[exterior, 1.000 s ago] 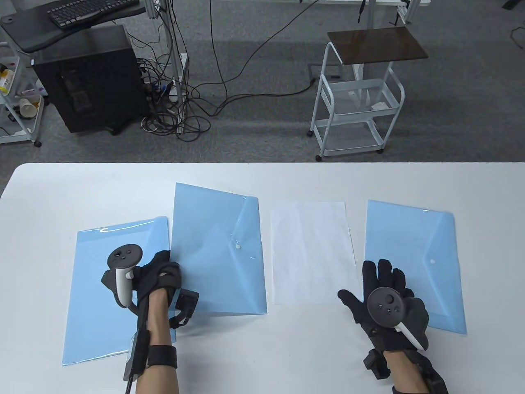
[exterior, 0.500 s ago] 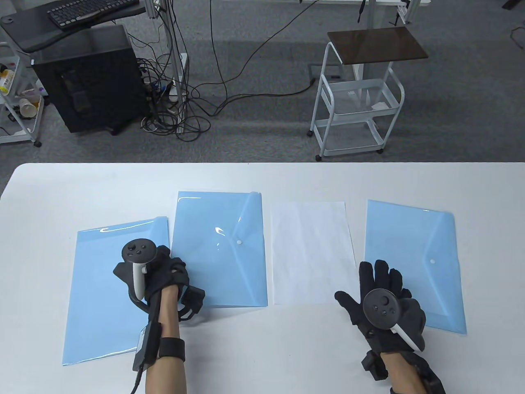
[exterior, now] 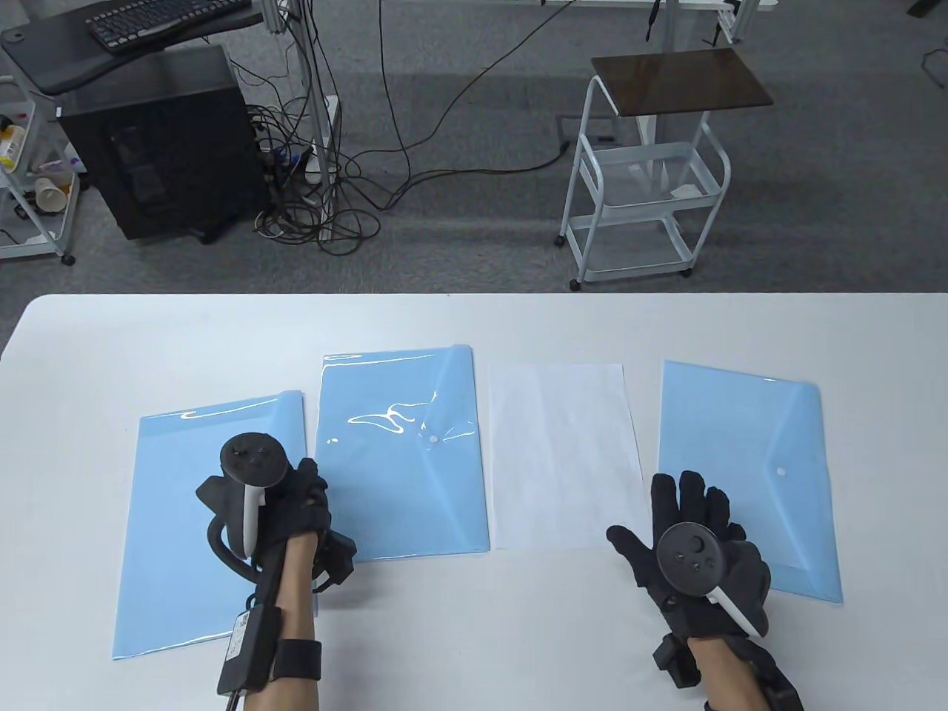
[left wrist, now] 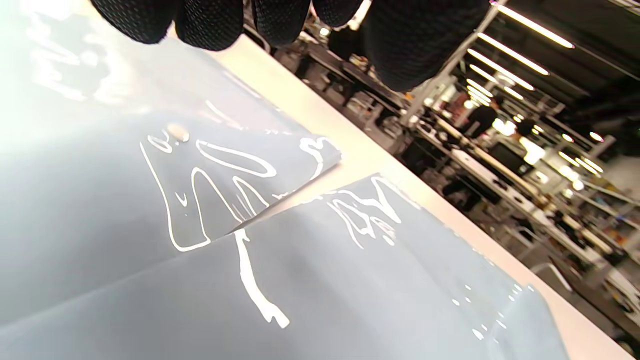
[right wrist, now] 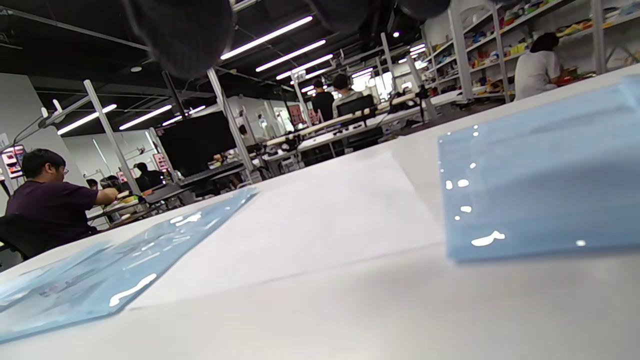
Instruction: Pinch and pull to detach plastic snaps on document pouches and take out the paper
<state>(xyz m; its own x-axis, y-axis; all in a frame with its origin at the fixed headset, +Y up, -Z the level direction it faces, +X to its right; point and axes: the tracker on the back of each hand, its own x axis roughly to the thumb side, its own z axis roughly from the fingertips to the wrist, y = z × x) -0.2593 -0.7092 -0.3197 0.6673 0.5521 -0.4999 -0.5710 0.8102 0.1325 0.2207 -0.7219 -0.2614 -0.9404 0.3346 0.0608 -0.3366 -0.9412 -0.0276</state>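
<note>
Three light blue document pouches lie flat on the white table point(exterior: 474, 326). The left pouch point(exterior: 178, 518) is partly under my left hand point(exterior: 315, 481). The middle pouch point(exterior: 400, 474) has its flap closed on a white snap point(exterior: 432, 439). The right pouch point(exterior: 748, 444) is also closed on its snap point(exterior: 780, 472). A white sheet of paper point(exterior: 563, 452) lies between the middle and right pouches. My left hand hangs with loosely curled fingertips point(left wrist: 210, 22) over the pouches and holds nothing. My right hand point(exterior: 689, 496) lies flat, fingers spread, at the right pouch's near left corner.
Beyond the table's far edge stand a white wire trolley point(exterior: 644, 185), a black computer case point(exterior: 159, 141) and tangled cables point(exterior: 326, 192) on the floor. People sit at desks in the room behind point(right wrist: 50, 205).
The middle pouch, tilted up a second ago, has come down flat on the table. My left hand let go of its edge and drew back slightly. The right hand hardly moved.
</note>
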